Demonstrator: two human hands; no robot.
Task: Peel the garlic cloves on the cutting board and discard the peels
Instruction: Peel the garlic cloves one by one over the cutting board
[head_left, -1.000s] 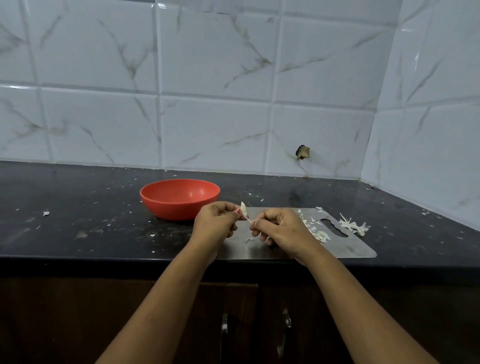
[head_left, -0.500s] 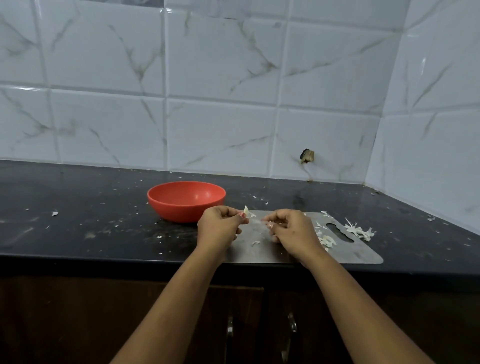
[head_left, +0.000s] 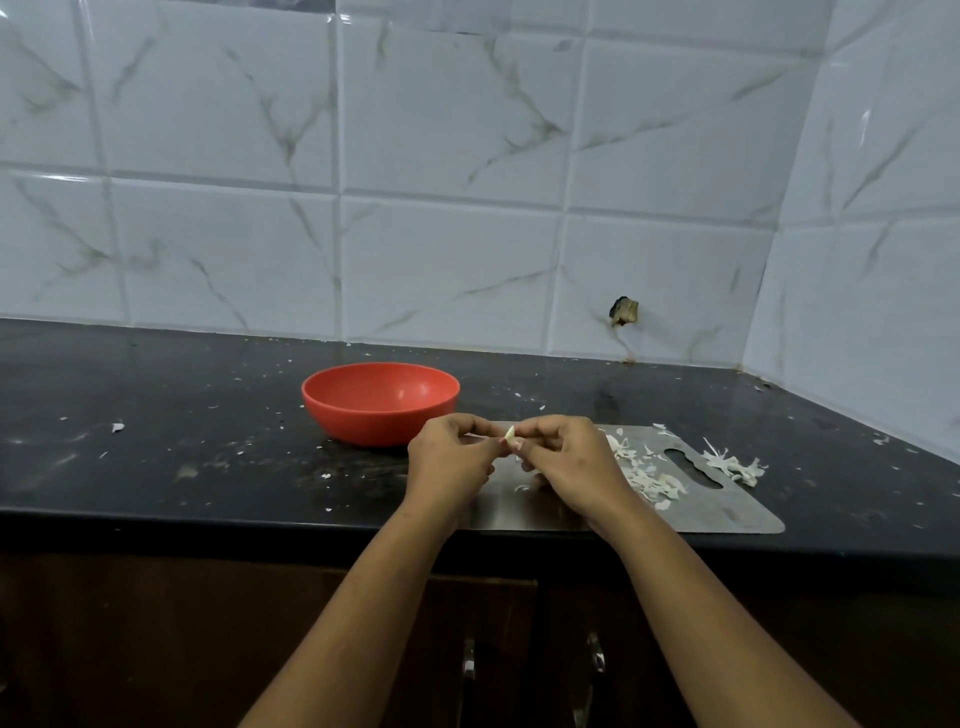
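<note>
Both hands pinch one garlic clove (head_left: 510, 435) between fingertips, left hand (head_left: 451, 459) and right hand (head_left: 567, 457) touching, just above the steel cutting board (head_left: 727, 506). Peels (head_left: 649, 477) lie rightward; a red bowl (head_left: 381, 402) sits left.

**Layout of the tabletop**

A bowl (head_left: 381, 402) is placed on the tabletop (head_left: 156, 415), left of the cutting board (head_left: 727, 512) and slightly behind it. The board is laid near the front edge. A heap of peels (head_left: 649, 475) is spread on its right part, and further peels (head_left: 732, 462) are found on the tabletop just past its right end. Over its left part a garlic clove (head_left: 510, 435) is held between the left hand (head_left: 449, 462) and the right hand (head_left: 566, 462).
</note>
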